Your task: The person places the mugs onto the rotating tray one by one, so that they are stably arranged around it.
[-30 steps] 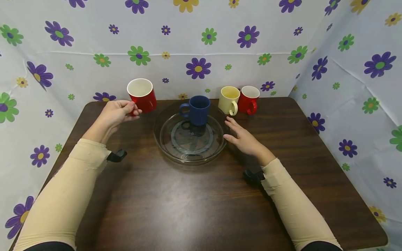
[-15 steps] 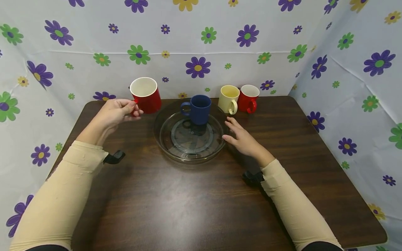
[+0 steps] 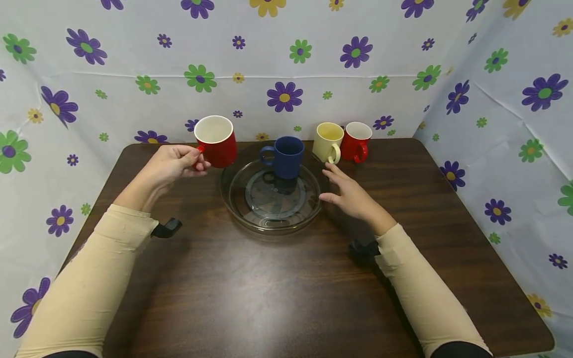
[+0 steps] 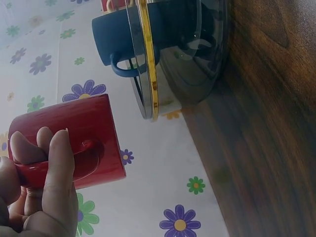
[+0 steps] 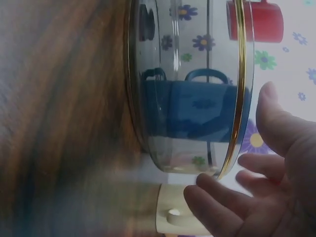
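Note:
In the head view my left hand [image 3: 167, 166] pinches the handle of a large red mug [image 3: 219, 151] with a white inside. The mug is upright, at the left rim of a round, smoky see-through tray [image 3: 241, 219] with a raised wall. Fingers curl through the handle of the red mug [image 4: 101, 128] in the left wrist view. A blue mug [image 3: 288, 159] stands on the tray toward its back, handle to the left. My right hand [image 3: 353, 196] has its fingers loosely spread at the tray's right rim; the right wrist view shows fingertips [image 5: 193, 193] by the tray wall.
Behind the right hand, a pale yellow mug [image 3: 321, 144] and a smaller red mug [image 3: 350, 144] stand side by side at the back of the dark wooden table [image 3: 268, 298]. A flower-printed cloth [image 3: 250, 59] hangs behind the table and along its sides.
My left hand has carried the large red mug to the right and slightly nearer, up to the tray's rim. The blue mug has shifted slightly right. My right hand stays by the tray.

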The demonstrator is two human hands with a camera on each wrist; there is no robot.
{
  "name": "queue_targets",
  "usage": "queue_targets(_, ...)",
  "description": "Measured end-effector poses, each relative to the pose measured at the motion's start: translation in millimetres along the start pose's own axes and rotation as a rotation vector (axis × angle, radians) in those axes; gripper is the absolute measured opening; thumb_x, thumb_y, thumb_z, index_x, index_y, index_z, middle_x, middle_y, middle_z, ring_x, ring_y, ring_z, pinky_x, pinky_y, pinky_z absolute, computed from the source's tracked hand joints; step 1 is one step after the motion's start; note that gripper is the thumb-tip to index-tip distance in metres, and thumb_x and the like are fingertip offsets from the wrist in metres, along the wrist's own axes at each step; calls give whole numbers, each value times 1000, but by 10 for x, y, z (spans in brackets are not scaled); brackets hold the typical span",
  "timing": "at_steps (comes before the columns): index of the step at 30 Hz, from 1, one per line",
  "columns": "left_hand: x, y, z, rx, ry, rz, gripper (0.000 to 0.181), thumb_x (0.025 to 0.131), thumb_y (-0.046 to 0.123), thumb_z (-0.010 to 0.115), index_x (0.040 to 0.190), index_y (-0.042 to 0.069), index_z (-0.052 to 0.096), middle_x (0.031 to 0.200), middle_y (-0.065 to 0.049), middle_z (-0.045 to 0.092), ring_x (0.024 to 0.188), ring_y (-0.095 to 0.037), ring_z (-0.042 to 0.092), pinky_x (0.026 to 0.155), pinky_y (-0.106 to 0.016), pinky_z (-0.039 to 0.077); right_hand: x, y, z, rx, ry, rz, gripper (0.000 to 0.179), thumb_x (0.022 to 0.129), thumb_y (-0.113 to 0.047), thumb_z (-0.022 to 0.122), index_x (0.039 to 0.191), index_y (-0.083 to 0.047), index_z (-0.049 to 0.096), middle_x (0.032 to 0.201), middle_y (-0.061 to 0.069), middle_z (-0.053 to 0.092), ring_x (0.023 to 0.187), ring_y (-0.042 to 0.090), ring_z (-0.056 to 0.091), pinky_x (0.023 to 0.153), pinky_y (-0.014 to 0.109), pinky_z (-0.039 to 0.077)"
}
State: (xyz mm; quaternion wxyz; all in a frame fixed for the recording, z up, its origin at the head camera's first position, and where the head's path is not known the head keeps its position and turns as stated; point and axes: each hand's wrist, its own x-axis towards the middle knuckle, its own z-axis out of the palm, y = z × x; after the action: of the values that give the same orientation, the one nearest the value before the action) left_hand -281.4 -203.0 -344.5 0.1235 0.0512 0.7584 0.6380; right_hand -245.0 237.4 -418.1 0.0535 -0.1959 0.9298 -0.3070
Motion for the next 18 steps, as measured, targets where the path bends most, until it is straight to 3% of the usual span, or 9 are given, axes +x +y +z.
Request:
queue_targets(4,-10,-1,20,-22,-5,15,22,104,11,56,89,1,69,80,-4,69,84,-13,72,80,-29,60,41,58,-27,-4,-35,-2,80,94,-27,73,157,1,32,169,11,16,152,36,23,120,56,24)
queue_targets(9,-16,4,44,-35,-16,28,20,103,10,56,94,-2,70,81,-6,70,84,-14,72,80,-30,60,19,88,-32,-7,-46,0,77,94,-26,73,155,2,35,168,11,21,150,36,28,119,55,26)
queue_targets(18,-28,-20,59,-52,-43,26,23,103,9,56,86,0,68,79,-6,69,83,-15,72,83,-33,60,-18,39,29,-44,-21,-6,77,95,-30,72,154,4,36,168,11,22,151,36,27,120,56,25)
